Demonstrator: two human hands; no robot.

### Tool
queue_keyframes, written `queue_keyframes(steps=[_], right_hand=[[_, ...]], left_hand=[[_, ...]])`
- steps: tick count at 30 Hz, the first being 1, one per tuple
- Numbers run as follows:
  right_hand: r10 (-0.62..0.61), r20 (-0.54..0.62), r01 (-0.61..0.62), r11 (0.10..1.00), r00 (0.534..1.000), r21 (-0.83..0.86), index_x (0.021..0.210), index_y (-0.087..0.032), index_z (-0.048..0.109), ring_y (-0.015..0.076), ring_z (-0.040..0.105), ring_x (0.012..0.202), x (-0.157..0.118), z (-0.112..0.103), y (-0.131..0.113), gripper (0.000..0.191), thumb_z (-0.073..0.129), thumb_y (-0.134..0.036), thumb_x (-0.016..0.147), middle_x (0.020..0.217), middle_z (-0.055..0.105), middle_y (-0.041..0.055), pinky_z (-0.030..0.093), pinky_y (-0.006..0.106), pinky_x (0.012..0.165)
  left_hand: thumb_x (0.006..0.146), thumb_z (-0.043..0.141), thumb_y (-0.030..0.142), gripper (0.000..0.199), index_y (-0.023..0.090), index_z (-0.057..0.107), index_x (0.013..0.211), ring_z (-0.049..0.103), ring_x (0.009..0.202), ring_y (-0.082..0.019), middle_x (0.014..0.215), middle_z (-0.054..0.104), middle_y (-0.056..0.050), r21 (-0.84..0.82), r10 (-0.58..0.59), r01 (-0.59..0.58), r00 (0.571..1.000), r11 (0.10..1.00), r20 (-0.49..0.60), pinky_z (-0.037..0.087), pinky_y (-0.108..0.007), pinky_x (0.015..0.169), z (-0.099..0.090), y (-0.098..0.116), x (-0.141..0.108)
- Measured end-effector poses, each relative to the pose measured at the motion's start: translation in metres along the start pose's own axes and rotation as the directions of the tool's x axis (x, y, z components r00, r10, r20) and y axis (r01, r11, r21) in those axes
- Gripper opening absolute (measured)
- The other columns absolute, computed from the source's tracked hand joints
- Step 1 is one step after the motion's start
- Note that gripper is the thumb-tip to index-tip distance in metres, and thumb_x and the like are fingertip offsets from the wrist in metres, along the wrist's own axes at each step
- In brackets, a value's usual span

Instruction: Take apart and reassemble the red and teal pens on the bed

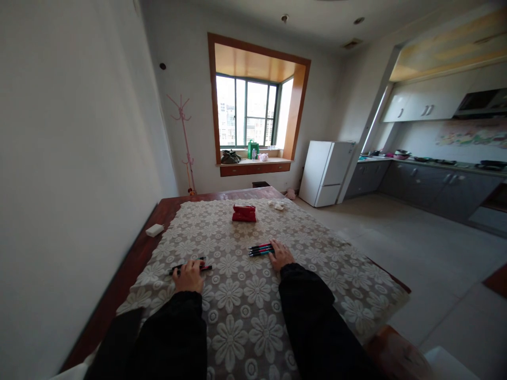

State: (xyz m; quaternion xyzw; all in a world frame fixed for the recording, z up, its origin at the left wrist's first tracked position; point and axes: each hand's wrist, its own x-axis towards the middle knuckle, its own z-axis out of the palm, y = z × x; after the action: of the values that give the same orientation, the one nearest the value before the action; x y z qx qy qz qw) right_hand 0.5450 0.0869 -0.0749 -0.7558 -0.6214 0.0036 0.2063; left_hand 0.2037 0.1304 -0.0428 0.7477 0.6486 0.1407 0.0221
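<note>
On the left of the flowered tablecloth [229,295], my left hand [189,275] is closed over a few dark pens [206,267], whose ends stick out on both sides. My right hand [282,255] grips the right ends of several pens [259,250] lying side by side, with thumb and fingers at either edge of the row. Those pens have dark tips and red and blue-green barrels. My palms hide part of both groups. Beyond the hands, a red pencil case [244,213] sits on the cloth.
A small white box [154,230] lies at the table's left edge, by the wall. White crumpled items [277,206] are at the far right of the cloth. Beyond the table stand a white fridge [322,171] and a pink coat rack [185,137]. A dark flat object [119,338] lies near my left sleeve.
</note>
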Motion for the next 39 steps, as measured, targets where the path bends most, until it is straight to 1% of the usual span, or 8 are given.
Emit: queue_keyframes(steps=[4, 10, 17, 23, 27, 30, 35, 39], right_hand=[[-0.009, -0.015, 0.009, 0.999, 1.000, 0.032, 0.137, -0.019, 0.040, 0.0226, 0.036, 0.130, -0.001, 0.004, 0.004, 0.056, 0.046, -0.023, 0.082, 0.142, 0.041, 0.0096, 0.023, 0.039, 0.109], [-0.031, -0.119, 0.035, 0.999, 0.992, 0.032, 0.133, -0.023, 0.043, 0.0234, 0.030, 0.133, 0.014, -0.006, -0.011, 0.052, 0.046, -0.020, 0.081, 0.144, 0.038, 0.0058, 0.011, 0.049, 0.111], [-0.161, 0.027, 0.161, 0.987, 0.987, -0.015, 0.126, -0.023, 0.049, 0.0227, 0.043, 0.122, 0.137, -0.032, -0.058, 0.040, 0.049, -0.027, 0.086, 0.133, 0.050, 0.0071, 0.019, 0.042, 0.109], [-0.190, 0.042, 0.191, 0.982, 0.981, -0.015, 0.113, -0.025, 0.061, 0.0234, 0.035, 0.128, 0.213, -0.023, -0.089, 0.032, 0.050, -0.024, 0.083, 0.139, 0.044, 0.0041, 0.017, 0.044, 0.109], [-0.163, 0.031, 0.163, 0.987, 0.986, 0.009, 0.099, -0.023, 0.067, 0.0280, 0.039, 0.125, 0.231, -0.009, -0.102, 0.026, 0.052, -0.019, 0.079, 0.131, 0.052, 0.0054, 0.016, 0.052, 0.106], [-0.161, 0.021, 0.160, 0.985, 0.987, 0.058, 0.093, -0.020, 0.069, 0.0275, 0.049, 0.113, 0.240, -0.009, -0.106, 0.022, 0.055, -0.018, 0.077, 0.112, 0.065, 0.0050, 0.020, 0.050, 0.105], [-0.108, -0.135, 0.130, 0.977, 0.985, 0.168, 0.112, -0.019, 0.063, 0.0218, 0.047, 0.117, 0.249, -0.031, -0.102, 0.037, 0.037, -0.017, 0.085, 0.123, 0.059, 0.0052, 0.025, 0.037, 0.105], [-0.072, -0.231, 0.139, 0.947, 0.970, 0.288, 0.117, -0.017, 0.059, 0.0202, 0.047, 0.117, 0.251, -0.057, -0.105, 0.044, 0.038, -0.010, 0.079, 0.127, 0.056, 0.0055, 0.028, 0.035, 0.105]], left_hand=[[0.079, 0.041, 0.008, 0.044, 0.031, 0.061, 0.111, 0.050, 0.108, -0.022, 0.116, 0.061, -0.004, -0.016, 0.007, -0.007, 1.000, 1.000, -0.017, 0.019, -0.049, 0.102, -0.001, 0.007, -0.004], [0.079, 0.043, 0.010, 0.038, 0.031, 0.063, 0.104, 0.050, 0.110, -0.019, 0.114, 0.063, 0.000, -0.088, 0.051, -0.055, 0.997, 0.995, -0.050, 0.016, -0.044, 0.105, 0.003, 0.018, -0.006], [0.082, 0.044, 0.013, 0.033, 0.030, 0.064, 0.102, 0.050, 0.109, -0.021, 0.111, 0.063, -0.002, -0.117, 0.066, -0.071, 0.997, 0.991, -0.050, 0.014, -0.044, 0.105, 0.009, 0.018, -0.004], [0.081, 0.044, 0.014, 0.034, 0.030, 0.064, 0.104, 0.049, 0.111, -0.022, 0.114, 0.062, -0.004, -0.133, 0.060, -0.063, 0.998, 0.989, -0.028, 0.013, -0.045, 0.106, 0.010, 0.017, -0.004], [0.081, 0.044, 0.014, 0.035, 0.031, 0.063, 0.105, 0.047, 0.113, -0.022, 0.114, 0.061, -0.003, -0.138, 0.068, -0.066, 0.998, 0.988, 0.004, 0.010, -0.046, 0.107, 0.012, 0.015, -0.001], [0.080, 0.045, 0.014, 0.036, 0.032, 0.063, 0.105, 0.046, 0.114, -0.022, 0.115, 0.061, -0.002, -0.139, 0.068, -0.062, 0.997, 0.988, 0.036, 0.009, -0.046, 0.107, 0.012, 0.015, 0.000], [0.080, 0.045, 0.015, 0.034, 0.031, 0.062, 0.105, 0.046, 0.113, -0.023, 0.115, 0.060, -0.003, -0.141, 0.063, -0.054, 0.996, 0.989, 0.058, 0.010, -0.047, 0.106, 0.010, 0.015, 0.003], [0.079, 0.046, 0.015, 0.035, 0.029, 0.061, 0.108, 0.047, 0.113, -0.023, 0.117, 0.059, -0.005, -0.125, 0.068, -0.061, 0.996, 0.990, 0.054, 0.011, -0.046, 0.106, 0.010, 0.015, 0.003]])
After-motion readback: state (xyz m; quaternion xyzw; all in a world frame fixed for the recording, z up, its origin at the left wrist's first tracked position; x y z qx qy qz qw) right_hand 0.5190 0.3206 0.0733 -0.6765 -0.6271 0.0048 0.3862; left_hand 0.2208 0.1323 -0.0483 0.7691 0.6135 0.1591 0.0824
